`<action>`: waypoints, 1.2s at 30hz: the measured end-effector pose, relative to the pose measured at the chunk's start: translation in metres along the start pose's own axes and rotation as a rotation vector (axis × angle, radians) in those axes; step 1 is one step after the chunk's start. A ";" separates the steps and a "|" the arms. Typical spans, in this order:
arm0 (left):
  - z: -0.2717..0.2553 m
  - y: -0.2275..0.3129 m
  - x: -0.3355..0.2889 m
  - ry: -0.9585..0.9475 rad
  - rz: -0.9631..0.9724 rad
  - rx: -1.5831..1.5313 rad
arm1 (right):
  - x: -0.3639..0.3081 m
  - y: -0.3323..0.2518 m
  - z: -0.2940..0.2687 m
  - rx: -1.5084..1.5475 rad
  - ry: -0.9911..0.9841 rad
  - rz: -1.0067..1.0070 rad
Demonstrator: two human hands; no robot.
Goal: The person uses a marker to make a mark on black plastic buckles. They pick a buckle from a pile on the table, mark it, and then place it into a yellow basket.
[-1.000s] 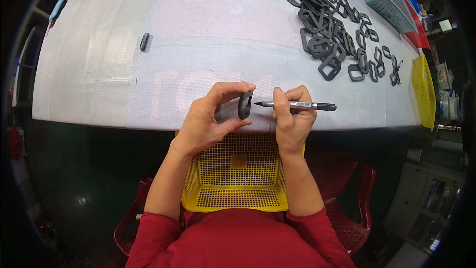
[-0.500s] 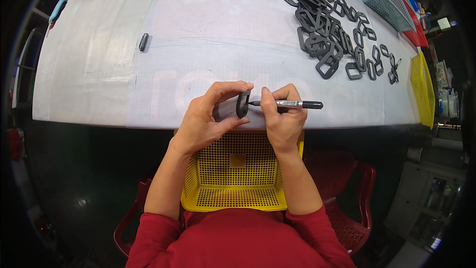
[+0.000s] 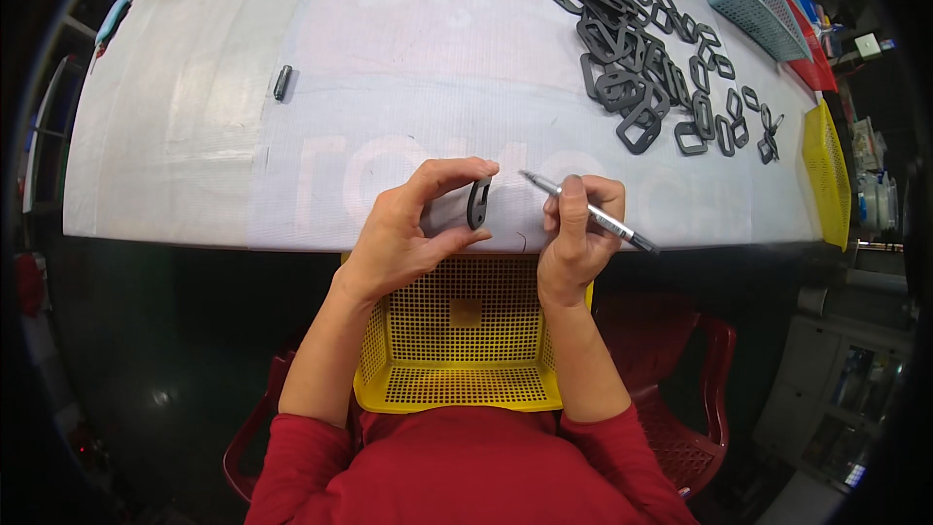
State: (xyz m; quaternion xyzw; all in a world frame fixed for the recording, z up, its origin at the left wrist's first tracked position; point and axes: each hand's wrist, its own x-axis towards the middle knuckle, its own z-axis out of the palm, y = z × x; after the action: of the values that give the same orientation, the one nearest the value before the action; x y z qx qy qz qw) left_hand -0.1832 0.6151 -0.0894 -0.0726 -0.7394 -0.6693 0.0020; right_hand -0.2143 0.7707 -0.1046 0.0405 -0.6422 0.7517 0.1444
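Between the thumb and fingers of my left hand [image 3: 403, 224] stands a black oblong ring-shaped part [image 3: 477, 203], held on edge above the table's near edge. Its slot faces toward the right. My right hand [image 3: 581, 233] grips a grey marker pen [image 3: 600, 217] with a black end. The pen's tip points up and left, a short way from the black part and not touching it. On the table to the far right lies a heap of similar black oblong rings [image 3: 632, 63].
A yellow mesh basket [image 3: 466, 387] sits below my hands at the table edge. A black pen cap [image 3: 283, 83] lies on the white-covered table [image 3: 194, 156] at left. Blue baskets [image 3: 743, 0] stand at the far corners, and another yellow basket [image 3: 826, 175] is at the right edge.
My right hand has drawn back to the right, taking the marker tip away from the black part and tilting the pen. My left hand still holds the part in about the same place.
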 end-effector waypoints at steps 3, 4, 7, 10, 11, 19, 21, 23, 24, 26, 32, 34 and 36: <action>0.002 0.001 0.001 0.009 0.098 0.162 | -0.002 -0.004 -0.004 0.099 0.004 0.005; 0.002 0.002 0.001 0.010 0.101 0.164 | -0.002 -0.008 -0.002 0.088 -0.004 0.029; 0.003 0.007 0.001 0.017 0.148 0.253 | -0.003 -0.016 -0.006 0.017 -0.064 0.078; 0.006 0.010 0.003 0.023 0.222 0.361 | -0.008 -0.022 -0.007 -0.057 -0.132 0.093; 0.007 0.012 0.003 0.038 0.197 0.366 | -0.007 -0.025 -0.005 -0.064 -0.155 0.073; 0.008 0.022 0.004 0.025 -0.156 -0.633 | -0.003 -0.040 -0.006 -0.059 -0.118 -0.025; 0.006 0.015 0.005 0.016 -0.157 -0.765 | -0.004 -0.043 -0.006 -0.054 -0.125 -0.057; 0.001 0.009 0.005 -0.105 -0.180 -1.184 | -0.004 -0.048 -0.004 -0.064 -0.148 -0.097; 0.002 0.013 0.005 -0.046 -0.244 -0.988 | -0.004 -0.047 -0.005 -0.063 -0.147 -0.099; 0.002 0.009 0.004 -0.060 -0.239 -1.039 | -0.004 -0.045 -0.007 -0.109 -0.140 -0.146; 0.004 0.006 0.002 -0.069 -0.210 -1.075 | -0.008 -0.038 -0.012 -0.117 -0.132 -0.140; 0.005 0.008 0.001 -0.047 -0.206 -1.060 | -0.009 -0.038 -0.013 -0.111 -0.129 -0.128; 0.006 0.008 0.001 0.002 -0.218 -1.049 | -0.010 -0.038 -0.013 -0.105 -0.126 -0.118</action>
State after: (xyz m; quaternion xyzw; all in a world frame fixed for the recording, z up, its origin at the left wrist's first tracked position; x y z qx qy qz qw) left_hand -0.1829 0.6222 -0.0821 0.0143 -0.3089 -0.9454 -0.1034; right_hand -0.1928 0.7870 -0.0732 0.1178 -0.6849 0.7033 0.1499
